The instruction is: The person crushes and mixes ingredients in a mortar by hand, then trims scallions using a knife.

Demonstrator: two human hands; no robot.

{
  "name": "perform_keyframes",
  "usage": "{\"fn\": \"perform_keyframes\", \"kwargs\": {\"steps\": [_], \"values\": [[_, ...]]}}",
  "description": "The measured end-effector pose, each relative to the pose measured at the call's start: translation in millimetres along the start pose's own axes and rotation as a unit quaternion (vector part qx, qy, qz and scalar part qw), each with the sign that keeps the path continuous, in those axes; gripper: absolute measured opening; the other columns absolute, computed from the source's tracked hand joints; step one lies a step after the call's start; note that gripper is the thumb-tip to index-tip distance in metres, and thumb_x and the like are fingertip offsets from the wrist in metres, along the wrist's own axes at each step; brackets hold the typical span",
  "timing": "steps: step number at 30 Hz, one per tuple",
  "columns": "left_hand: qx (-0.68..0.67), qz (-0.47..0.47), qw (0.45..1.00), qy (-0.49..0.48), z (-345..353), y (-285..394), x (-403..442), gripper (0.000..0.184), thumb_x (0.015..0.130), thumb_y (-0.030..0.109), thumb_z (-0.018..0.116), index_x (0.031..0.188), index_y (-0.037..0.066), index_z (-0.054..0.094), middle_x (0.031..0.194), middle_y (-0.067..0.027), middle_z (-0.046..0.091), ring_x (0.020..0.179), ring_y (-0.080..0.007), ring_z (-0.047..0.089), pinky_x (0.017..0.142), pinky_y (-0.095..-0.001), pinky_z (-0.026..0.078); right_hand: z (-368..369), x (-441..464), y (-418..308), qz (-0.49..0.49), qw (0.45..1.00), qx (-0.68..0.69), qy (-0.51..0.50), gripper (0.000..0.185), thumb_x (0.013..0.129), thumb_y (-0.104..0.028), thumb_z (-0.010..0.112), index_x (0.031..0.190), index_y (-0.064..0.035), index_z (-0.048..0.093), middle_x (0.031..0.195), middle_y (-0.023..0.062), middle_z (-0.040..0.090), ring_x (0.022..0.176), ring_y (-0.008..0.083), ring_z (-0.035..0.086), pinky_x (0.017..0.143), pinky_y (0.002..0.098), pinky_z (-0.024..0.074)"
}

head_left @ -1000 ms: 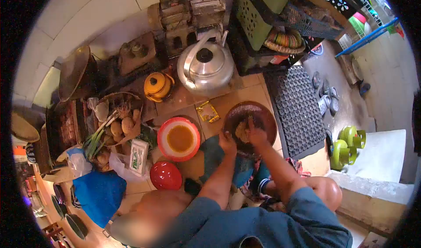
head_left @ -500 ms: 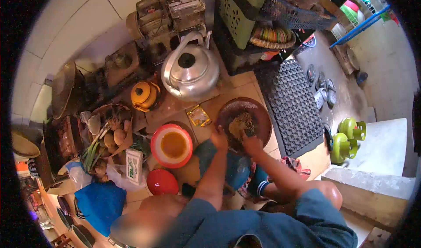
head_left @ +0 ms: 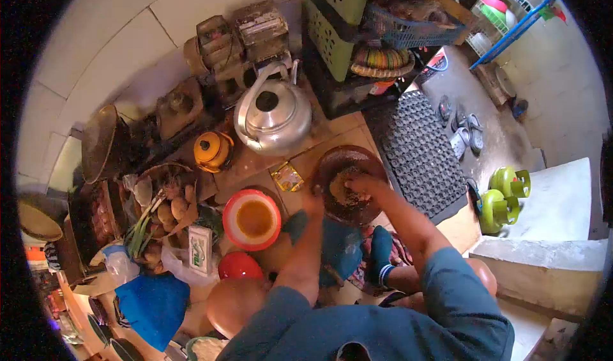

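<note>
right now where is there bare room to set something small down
Bare tile lies between kettle, brown bowl and mat; another patch between mat and ledge. The left is crowded: vegetables, white box, red-rimmed bowl.

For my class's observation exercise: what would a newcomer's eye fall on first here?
Probably the large silver kettle, upper middle of the view. Next, perhaps, the red-rimmed basin of orange-brown liquid, below the kettle and left of the dark bowl. The bowl draws attention too, with the right hand inside and the left hand at its left edge.
</note>
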State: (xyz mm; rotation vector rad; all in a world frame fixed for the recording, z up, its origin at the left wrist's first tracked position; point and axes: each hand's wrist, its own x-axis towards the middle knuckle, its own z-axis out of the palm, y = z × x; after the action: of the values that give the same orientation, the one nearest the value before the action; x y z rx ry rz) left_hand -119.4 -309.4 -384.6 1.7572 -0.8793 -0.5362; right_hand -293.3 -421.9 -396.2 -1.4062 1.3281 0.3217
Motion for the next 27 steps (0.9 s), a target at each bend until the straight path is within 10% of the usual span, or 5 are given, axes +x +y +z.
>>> {"fn": "perform_keyframes", "kwargs": {"steps": [4,8,14,25,27], "values": [[-0.047,-0.053,0.997,-0.011,-7,-11,-23,0.037,0.086,0.010,0.049,0.121,-0.002,0.044,0.102,-0.0159,0.057,0.095,-0.0251,0.055,0.082,-0.0339,0.042,-22,-35,-59,-0.095,0.986,-0.121,0.071,0.055,0.084,-0.037,0.050,0.134,-0.0212,0.033,0.103,0.0215,0.059,0.078,0.0359,0.062,0.067,0.0466,0.0511],[-0.136,-0.072,0.986,0.072,19,-28,-31,0.037,0.087,0.010,0.048,0.122,-0.002,0.043,0.109,-0.0166,0.055,0.101,-0.0242,0.052,0.088,-0.0320,0.040,64,-40,-9,-0.196,0.819,-0.378,0.385,0.057,0.084,-0.036,0.050,0.135,-0.0204,0.031,0.106,0.0223,0.058,0.091,0.0373,0.059,0.078,0.0498,0.0469],[-0.081,-0.014,0.995,0.051,4,5,-18,0.030,0.087,0.007,0.047,0.114,-0.005,0.048,0.109,-0.0193,0.054,0.099,-0.0308,0.053,0.087,-0.0355,0.040,17,-71,-61,-0.110,0.930,-0.294,0.189,0.055,0.083,-0.035,0.050,0.132,-0.0169,0.033,0.112,0.0261,0.053,0.096,0.0406,0.056,0.081,0.0497,0.0456],[0.087,0.026,0.993,0.073,24,-29,4,0.037,0.082,0.006,0.050,0.117,-0.005,0.047,0.105,-0.0239,0.056,0.096,-0.0357,0.055,0.080,-0.0414,0.044,39,-64,-47,-0.011,0.929,-0.340,0.148,0.053,0.082,-0.027,0.047,0.132,-0.0123,0.035,0.101,0.0212,0.059,0.081,0.0336,0.062,0.072,0.0478,0.0488],[0.086,0.033,0.993,0.075,25,-24,11,0.036,0.082,0.007,0.049,0.117,-0.005,0.047,0.101,-0.0236,0.058,0.091,-0.0362,0.057,0.076,-0.0417,0.045,65,-39,-16,-0.086,0.912,-0.248,0.315,0.056,0.081,-0.031,0.049,0.132,-0.0126,0.034,0.099,0.0215,0.059,0.081,0.0335,0.062,0.073,0.0470,0.0488]]}}
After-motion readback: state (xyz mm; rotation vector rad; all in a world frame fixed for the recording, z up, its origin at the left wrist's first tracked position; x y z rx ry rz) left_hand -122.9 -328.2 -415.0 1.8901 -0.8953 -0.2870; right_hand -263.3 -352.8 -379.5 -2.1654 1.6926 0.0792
